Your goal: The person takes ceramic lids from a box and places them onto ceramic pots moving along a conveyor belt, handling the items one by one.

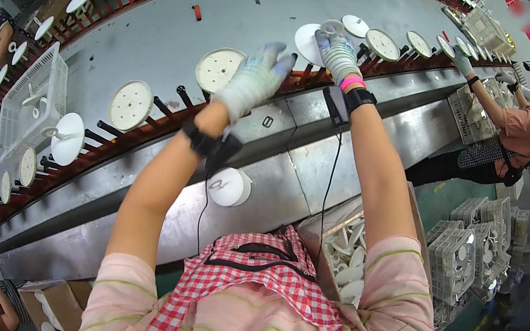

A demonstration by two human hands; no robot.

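My right hand (338,53), in a white glove, is closed at the ring of a white disc (307,42) on the curved conveyor. Its fingers partly hide the ring. My left hand (252,85), also gloved and smeared by motion, hangs over the conveyor's edge with fingers apart and nothing visible in them. Just beside it, a white round plate with small holes (216,69) sits tilted on the line. Another such plate (130,106) stands farther left. On the metal ledge in front of me lies a white round piece (229,187).
Black-tipped pegs (103,127) line the conveyor's edge. A white plastic crate (33,106) stands at left on the grey table. A box of white parts (347,260) is by my right side. Co-workers (525,121) work at right and left. Stacked crates (475,250) fill the right floor.
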